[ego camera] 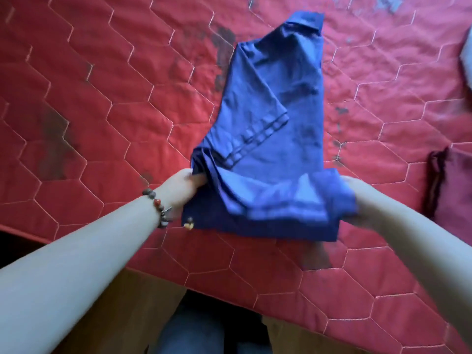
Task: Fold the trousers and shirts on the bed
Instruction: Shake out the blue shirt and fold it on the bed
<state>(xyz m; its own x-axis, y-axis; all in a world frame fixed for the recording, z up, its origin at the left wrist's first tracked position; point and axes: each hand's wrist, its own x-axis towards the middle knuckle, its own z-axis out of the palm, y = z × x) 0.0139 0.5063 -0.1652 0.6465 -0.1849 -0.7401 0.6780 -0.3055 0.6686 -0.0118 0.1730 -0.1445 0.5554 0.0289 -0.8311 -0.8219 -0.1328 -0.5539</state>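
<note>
We see bare red quilt [102,111] left of the blue shirt [270,103]; on the right, a dark maroon cloth [449,180] lies near. A pale item [467,60] sits at the far right edge.

Smooth blue cloth shirt [270,103] lies on a faintly glossy, worn red quilted bedcover [102,98].

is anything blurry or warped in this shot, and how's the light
Head view: the right hand and the near hem of the blue shirt it grips are smeared by motion blur; the left hand is sharper. The wide-angle lens bends the red quilt and its stitched hexagons. Light is soft, dim along the bottom edge, with no harsh glare.
</note>
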